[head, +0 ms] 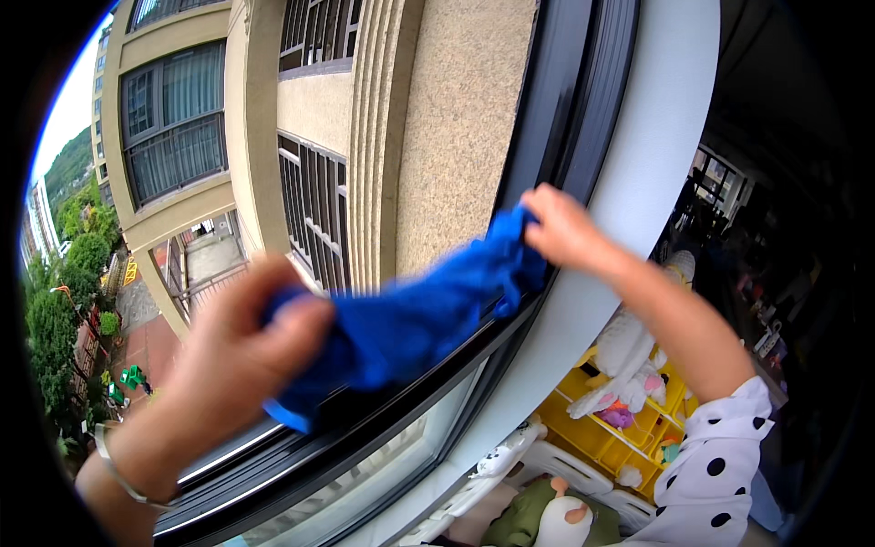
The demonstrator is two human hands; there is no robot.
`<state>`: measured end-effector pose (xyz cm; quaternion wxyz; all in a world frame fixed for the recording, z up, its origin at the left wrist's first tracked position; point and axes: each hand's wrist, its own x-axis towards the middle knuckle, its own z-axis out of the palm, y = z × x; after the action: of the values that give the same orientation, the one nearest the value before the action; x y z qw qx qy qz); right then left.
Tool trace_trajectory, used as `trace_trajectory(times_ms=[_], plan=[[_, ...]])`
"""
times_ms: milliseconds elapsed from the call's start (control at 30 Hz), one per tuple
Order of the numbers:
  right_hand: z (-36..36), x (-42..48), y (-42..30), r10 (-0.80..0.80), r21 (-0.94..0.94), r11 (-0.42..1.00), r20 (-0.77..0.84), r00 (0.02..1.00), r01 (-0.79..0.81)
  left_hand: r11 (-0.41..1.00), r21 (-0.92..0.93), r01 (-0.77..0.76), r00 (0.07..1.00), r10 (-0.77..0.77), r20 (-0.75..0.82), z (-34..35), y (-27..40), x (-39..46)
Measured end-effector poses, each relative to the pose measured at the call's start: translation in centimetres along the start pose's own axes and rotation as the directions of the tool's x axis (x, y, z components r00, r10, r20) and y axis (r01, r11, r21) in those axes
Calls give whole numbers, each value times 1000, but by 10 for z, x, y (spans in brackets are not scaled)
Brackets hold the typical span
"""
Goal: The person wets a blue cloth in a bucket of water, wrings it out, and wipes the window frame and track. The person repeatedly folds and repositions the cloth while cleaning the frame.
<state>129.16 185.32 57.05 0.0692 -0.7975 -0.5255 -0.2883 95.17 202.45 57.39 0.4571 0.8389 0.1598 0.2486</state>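
Note:
A blue cloth point(410, 321) stretches between my two hands above the dark window frame. My left hand point(253, 335), blurred and wearing a metal bangle point(113, 465) at the wrist, grips its near left end. At the cloth's other end, my right hand point(557, 225) pinches a bunched part close to the upright black frame point(574, 102). Beneath the cloth runs the black window track point(287, 465), partly hidden by it. The fingertips of my left hand are hidden behind the cloth.
Beyond the window stands a beige building point(314, 102), with green bins point(130, 376) far below. Indoors, a white basket point(492, 478) holds stuffed toys point(564, 519). Yellow storage trays point(581, 431) with plush toys sit beside the white window reveal point(615, 198).

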Motion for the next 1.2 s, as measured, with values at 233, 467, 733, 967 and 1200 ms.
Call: trace_trajectory(times_ms=[233,467,733,967,1200], plan=[[13,-54,-46,-36,204,979,280,959,-23,898,400,-183,956,68,286,32,1,-25],[-21,-41,-61,104,-135,990,421,901,-52,956,293,-10,990,-32,140,1,6,-46],[-40,-37,-48,135,90,954,723,678,-285,998,56,7,995,-1,-95,-49,-4,-49],[-43,-30,-63,-4,52,998,664,747,-42,994,98,-49,915,84,-394,-108,-46,-67],[-20,-59,-51,-166,244,967,387,907,73,986,167,-15,932,75,-355,-114,-50,-109]])
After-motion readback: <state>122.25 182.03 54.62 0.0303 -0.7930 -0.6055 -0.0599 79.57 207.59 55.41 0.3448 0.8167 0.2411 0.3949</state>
